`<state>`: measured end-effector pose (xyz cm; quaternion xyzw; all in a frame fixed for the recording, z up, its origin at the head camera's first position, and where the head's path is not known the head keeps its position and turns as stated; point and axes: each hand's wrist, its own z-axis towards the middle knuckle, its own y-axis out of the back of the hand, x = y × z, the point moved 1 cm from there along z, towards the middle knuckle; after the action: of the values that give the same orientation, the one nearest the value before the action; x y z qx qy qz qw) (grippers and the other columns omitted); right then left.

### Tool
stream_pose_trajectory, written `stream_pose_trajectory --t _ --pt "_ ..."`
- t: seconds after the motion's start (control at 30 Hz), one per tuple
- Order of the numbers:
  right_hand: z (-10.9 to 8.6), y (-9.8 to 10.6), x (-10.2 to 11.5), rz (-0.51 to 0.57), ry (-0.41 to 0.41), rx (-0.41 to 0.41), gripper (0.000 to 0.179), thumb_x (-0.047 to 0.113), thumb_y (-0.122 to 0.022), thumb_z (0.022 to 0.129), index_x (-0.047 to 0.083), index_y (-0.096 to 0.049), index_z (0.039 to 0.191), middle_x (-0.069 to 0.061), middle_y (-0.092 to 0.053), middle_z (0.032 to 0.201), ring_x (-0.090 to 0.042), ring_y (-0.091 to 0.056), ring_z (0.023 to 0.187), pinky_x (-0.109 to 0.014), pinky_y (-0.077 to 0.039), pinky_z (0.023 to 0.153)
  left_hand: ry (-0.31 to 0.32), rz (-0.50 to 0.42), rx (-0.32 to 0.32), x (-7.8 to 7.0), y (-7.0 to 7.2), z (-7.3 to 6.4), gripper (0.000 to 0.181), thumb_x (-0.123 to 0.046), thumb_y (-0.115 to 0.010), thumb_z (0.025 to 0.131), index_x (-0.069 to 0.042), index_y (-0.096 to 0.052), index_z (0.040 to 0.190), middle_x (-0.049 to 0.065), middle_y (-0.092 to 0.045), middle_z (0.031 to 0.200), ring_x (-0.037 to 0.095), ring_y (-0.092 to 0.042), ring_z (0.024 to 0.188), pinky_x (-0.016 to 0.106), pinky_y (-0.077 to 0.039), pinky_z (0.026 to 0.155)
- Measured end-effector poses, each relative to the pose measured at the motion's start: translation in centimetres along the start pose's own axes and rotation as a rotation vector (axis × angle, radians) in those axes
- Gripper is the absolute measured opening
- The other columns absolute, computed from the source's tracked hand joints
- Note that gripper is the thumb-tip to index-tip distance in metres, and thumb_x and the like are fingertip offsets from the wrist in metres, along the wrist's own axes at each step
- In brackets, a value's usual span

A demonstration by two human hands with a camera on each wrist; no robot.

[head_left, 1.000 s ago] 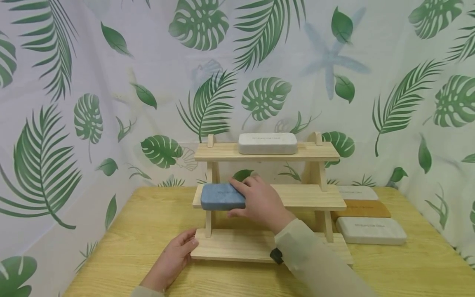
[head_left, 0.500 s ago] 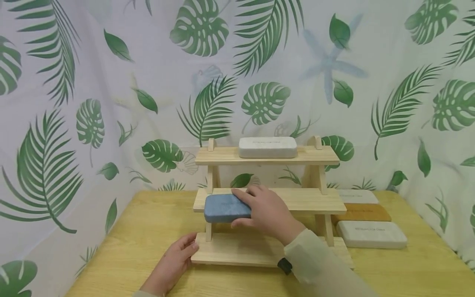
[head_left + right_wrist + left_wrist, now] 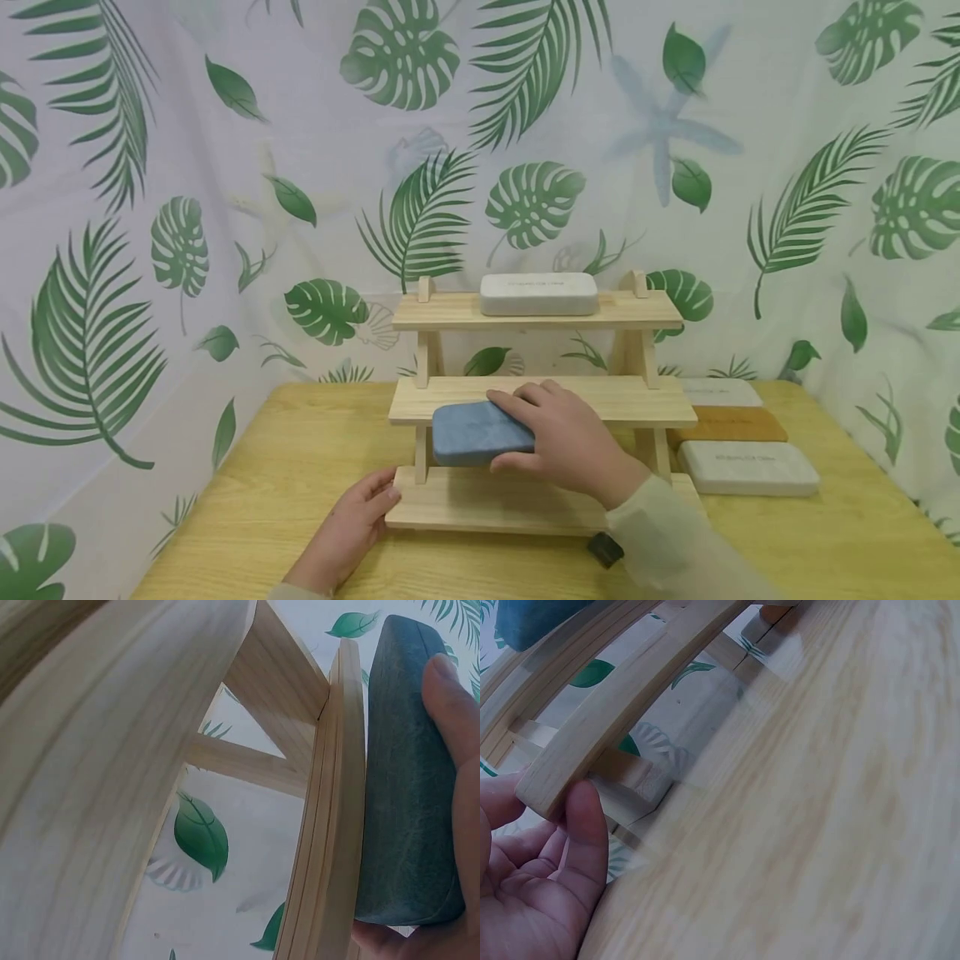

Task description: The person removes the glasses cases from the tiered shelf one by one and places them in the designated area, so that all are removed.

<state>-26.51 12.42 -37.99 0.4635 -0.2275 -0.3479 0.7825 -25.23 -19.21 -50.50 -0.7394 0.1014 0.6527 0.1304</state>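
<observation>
My right hand [image 3: 573, 446] grips the right end of a blue glasses case [image 3: 476, 435], thumb on the near side and fingers over the top. The case is in front of the middle shelf of a three-tier wooden display rack [image 3: 622, 400], slightly tilted. In the right wrist view the case [image 3: 412, 780] stands close alongside a shelf edge. My left hand [image 3: 352, 525] pinches the left end of the rack's bottom shelf; the left wrist view shows thumb and fingers [image 3: 585, 832] around that board's corner. A white glasses case [image 3: 538, 296] lies on the top shelf.
On the wooden table [image 3: 300, 433], right of the rack, lie a white case [image 3: 750, 468], an orange-brown case [image 3: 738, 423] and another pale case [image 3: 720, 392] behind, partly hidden by the rack. A leaf-patterned cloth [image 3: 225, 150] hangs behind and at the left.
My right hand has drawn the blue glasses case off the left of the middle shelf, toward me, down and to the right. My left hand keeps its hold on the bottom shelf.
</observation>
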Motion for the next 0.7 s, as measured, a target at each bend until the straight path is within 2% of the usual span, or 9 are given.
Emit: stream_pose_trajectory --t 0.2,0.47,0.7 --pt "-0.9 0.6 -0.8 0.015 -0.003 -0.008 0.088 0.067 -0.078 0.075 0.022 -0.055 0.148 -0.001 -0.064 0.120 -0.023 -0.057 0.106 -0.044 -0.051 0.090 -0.020 -0.027 0.011 0.0 0.0 0.1 0.068 -0.028 -0.050 0.109 0.012 -0.020 0.155 0.032 -0.035 0.153 0.032 -0.048 0.131 0.038 -0.046 0.105" --pt "-2.6 1.6 -1.5 0.026 -0.034 -0.015 0.092 0.081 -0.059 0.080 0.021 -0.054 0.149 0.000 -0.063 0.123 -0.022 -0.058 0.110 -0.045 -0.050 0.093 -0.017 -0.022 0.020 0.1 0.0 -0.2 0.068 -0.028 -0.049 0.109 0.012 -0.019 0.155 0.031 -0.035 0.153 0.032 -0.047 0.132 0.038 -0.046 0.105" --pt "-3.5 2.3 -2.3 0.032 -0.064 -0.008 0.089 0.082 -0.061 0.079 0.020 -0.058 0.144 0.001 -0.063 0.120 -0.020 -0.058 0.108 -0.044 -0.051 0.090 -0.024 -0.005 0.013 0.0 -0.1 -0.2 0.070 -0.030 -0.051 0.108 0.012 -0.020 0.155 0.031 -0.037 0.152 0.033 -0.047 0.132 0.040 -0.045 0.106"
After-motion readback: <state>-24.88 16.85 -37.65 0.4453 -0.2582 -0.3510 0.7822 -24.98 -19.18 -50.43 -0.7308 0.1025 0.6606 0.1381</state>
